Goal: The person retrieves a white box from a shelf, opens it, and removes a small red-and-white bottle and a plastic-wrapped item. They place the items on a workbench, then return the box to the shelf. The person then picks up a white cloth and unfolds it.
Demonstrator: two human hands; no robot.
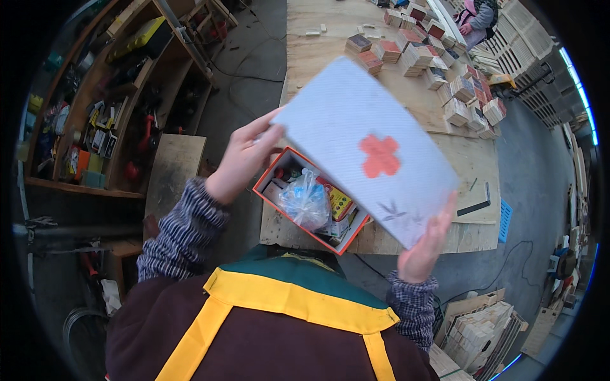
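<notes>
Between my two hands is a white box lid (330, 120) with a red cross and a grey leaf print, tilted and slightly blurred. My left hand (244, 159) grips its left end, and my right hand (427, 249) holds the near right end. Partly under the lid, an orange-edged box (291, 222) sits uncovered at the near edge of the wooden workbench (318, 76). Inside it lie a clear plastic bag (307, 202) with something blue in it, a yellow packet (340, 203) and other small packs. The lid hides the box's far right side.
Stacks of small wooden blocks (416, 58) cover the bench's far right. A dark try square (475, 204) lies near the right edge, beside a blue basket (506, 221). Shelves (121, 136) with tools stand left. Another person (475, 24) is at the far right.
</notes>
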